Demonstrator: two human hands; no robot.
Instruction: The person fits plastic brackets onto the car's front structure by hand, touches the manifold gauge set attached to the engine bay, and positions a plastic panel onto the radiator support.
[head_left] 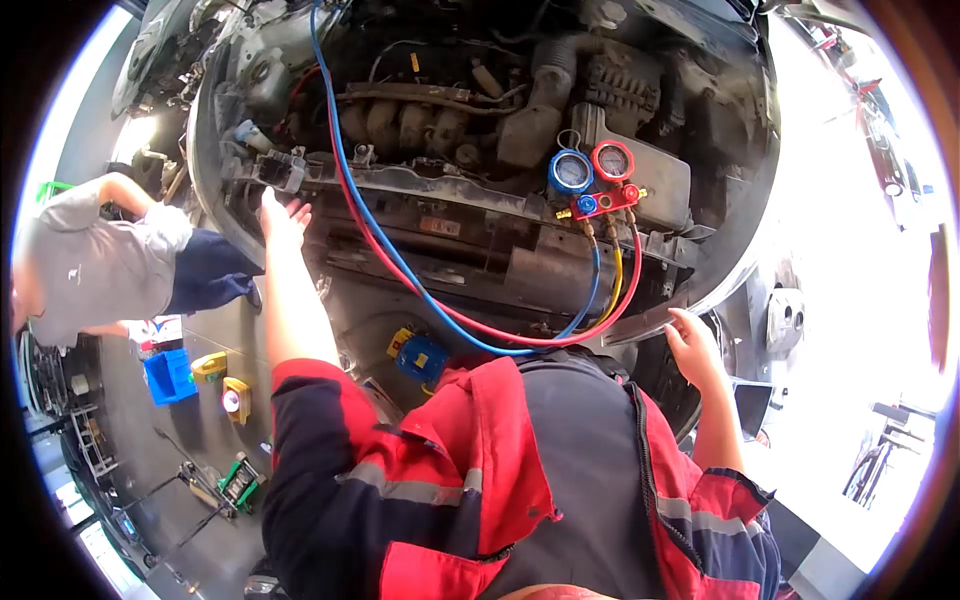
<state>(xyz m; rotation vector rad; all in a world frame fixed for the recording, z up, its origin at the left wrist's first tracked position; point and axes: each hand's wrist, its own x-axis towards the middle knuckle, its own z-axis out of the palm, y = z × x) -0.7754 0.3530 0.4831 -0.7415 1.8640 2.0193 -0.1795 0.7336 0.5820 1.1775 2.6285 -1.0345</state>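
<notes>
My left hand (284,219) is at the left front of the open engine bay, palm up with its fingers apart, holding nothing. On the right, my right hand (688,338) rests at or just beside the car's front edge (650,322), fingers spread and nothing in them. Between the hands, a gauge manifold (603,201) with a blue gauge (571,172) and a red gauge (613,160) lies near the black box (655,180) in the bay. Blue, yellow and red hoses hang from it; a blue hose (372,228) and a red hose loop across the front to the upper left.
Another person (110,255) in a grey shirt stands at the left. A blue machine (420,358) is on the floor below the bumper. A blue bin (170,377), yellow items (236,400) and a green jack (240,482) are on the floor at left.
</notes>
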